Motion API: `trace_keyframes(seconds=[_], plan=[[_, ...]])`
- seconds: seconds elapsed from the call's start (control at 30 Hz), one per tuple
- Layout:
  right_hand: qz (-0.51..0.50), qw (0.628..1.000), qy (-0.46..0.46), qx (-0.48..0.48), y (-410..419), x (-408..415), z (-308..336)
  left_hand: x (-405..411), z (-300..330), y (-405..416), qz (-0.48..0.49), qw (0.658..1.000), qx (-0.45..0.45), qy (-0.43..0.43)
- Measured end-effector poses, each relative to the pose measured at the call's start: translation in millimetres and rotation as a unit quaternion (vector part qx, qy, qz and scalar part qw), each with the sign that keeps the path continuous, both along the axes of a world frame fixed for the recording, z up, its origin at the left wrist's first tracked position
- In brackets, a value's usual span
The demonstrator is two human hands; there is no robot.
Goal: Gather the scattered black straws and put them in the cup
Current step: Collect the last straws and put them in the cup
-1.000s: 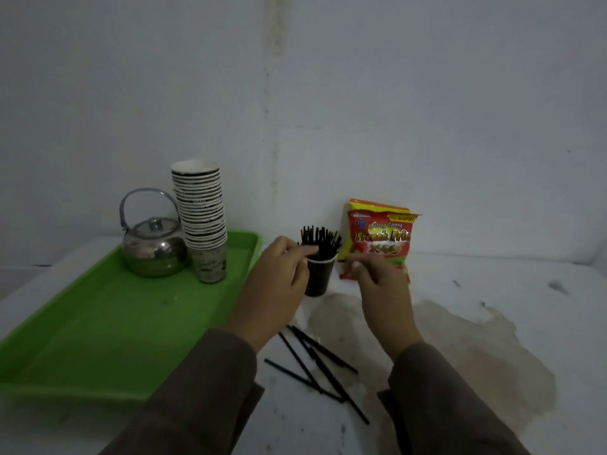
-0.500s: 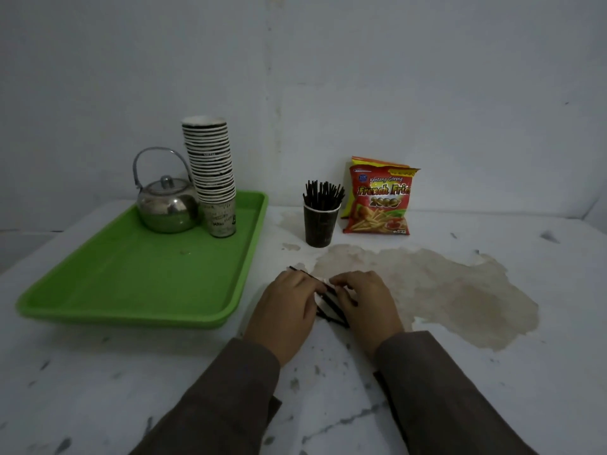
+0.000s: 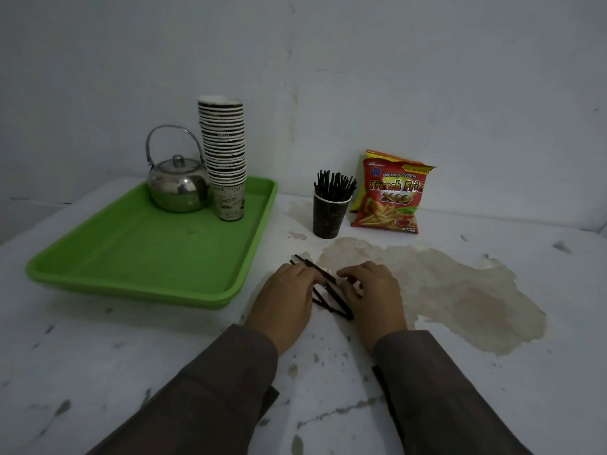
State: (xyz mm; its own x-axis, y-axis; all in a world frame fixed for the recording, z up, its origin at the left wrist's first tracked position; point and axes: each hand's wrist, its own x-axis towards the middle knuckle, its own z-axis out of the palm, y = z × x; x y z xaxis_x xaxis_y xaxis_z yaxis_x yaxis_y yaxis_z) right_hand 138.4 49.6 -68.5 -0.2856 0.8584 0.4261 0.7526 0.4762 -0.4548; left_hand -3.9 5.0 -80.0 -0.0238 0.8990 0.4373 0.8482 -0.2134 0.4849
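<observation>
- Black loose straws (image 3: 330, 298) lie flat on the white tabletop (image 3: 492, 372), between the two hands, near its middle and nearer the front edge than the cup is. They cross one another; most long axes run from far-left to near-right. At least four show, though the hands hide part of the pile, so I cannot give an exact count.
- One dark cup (image 3: 329, 216) stands upright toward the back edge, full of straws pointing up and fanning out.
- Left hand (image 3: 284, 302) rests palm down, fingers curled onto the far ends of the straws.
- Right hand (image 3: 374, 298) does likewise on the near-right ends; whether either truly pinches a straw I cannot tell.
- One green tray (image 3: 138, 257) at the left edge carries one kettle (image 3: 177, 188) and one stack of paper cups (image 3: 225, 159).
- One snack bag (image 3: 391, 195) stands just right of the cup.
</observation>
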Motion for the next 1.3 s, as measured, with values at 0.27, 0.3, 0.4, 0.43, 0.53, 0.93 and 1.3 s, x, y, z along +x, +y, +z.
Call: trace_keyframes(seconds=[0.27, 0.3, 0.4, 0.43, 0.53, 0.93, 1.3], plan=[[-0.023, 0.989, -0.144, -0.030, -0.8, -0.8, -1.9, -5.2, -8.7, 3.9, -0.035, 0.999, -0.025, 0.032], [-0.027, 0.989, -0.145, -0.032, -0.2, 0.0, -1.0, -5.6, -8.2, 3.9, -0.032, 0.999, -0.020, 0.025], [-0.038, 0.988, -0.141, -0.055, 0.8, -0.1, 1.8, -7.2, -6.7, 4.3, -0.026, 0.999, -0.004, 0.017], [-0.041, 0.988, -0.136, -0.062, 1.0, -0.7, 2.5, -7.6, -6.0, 4.5, -0.029, 0.999, -0.004, 0.018], [-0.048, 0.988, -0.117, -0.083, 1.0, -2.7, 3.7, -9.3, -2.2, 5.4, -0.045, 0.998, -0.033, 0.026], [-0.051, 0.980, -0.164, -0.104, -2.4, -3.0, 10.5, -9.2, 1.3, 4.1, -0.080, 0.988, -0.061, 0.120], [-0.054, 0.943, 0.288, -0.161, -2.9, 7.3, 13.6, -5.1, 12.9, 3.5, -0.050, 0.998, 0.018, -0.013]])
